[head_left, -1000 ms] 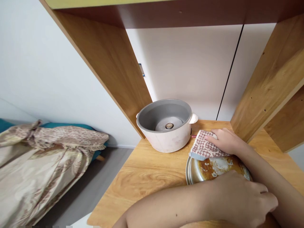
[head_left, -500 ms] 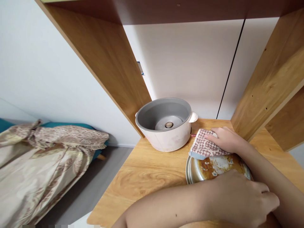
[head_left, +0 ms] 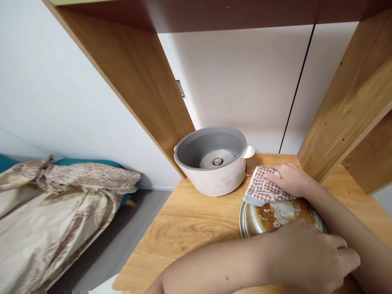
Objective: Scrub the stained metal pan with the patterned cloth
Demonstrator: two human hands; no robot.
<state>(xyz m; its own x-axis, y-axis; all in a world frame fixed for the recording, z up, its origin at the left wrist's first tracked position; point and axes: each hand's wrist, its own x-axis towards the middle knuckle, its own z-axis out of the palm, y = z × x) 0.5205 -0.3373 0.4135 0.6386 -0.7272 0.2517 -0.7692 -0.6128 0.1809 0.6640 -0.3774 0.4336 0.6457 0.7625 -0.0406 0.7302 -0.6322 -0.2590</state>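
Note:
A metal pot (head_left: pixel 280 213) lies upside down on the wooden table, its base stained brown with pale patches. Over its far side is a pink-and-white patterned cloth (head_left: pixel 265 185) with a light blue edge. My right hand (head_left: pixel 290 179) grips this cloth, thumb on top. Across the pot's near side reaches my left hand (head_left: pixel 315 257), its fingers curled at the right; whatever they hold is hidden. Behind and left of the pot stands a white round cooker body (head_left: pixel 214 181), lidless, with a grey interior and a round metal piece at its centre.
Wooden panels (head_left: pixel 122 77) rise at both sides of the table (head_left: pixel 171 228), with a dark reddish shelf (head_left: pixel 260 14) overhead. A small red label lies beside the cooker. To the left, a bed or seat under a patterned cover (head_left: pixel 61 220) stands on a grey floor.

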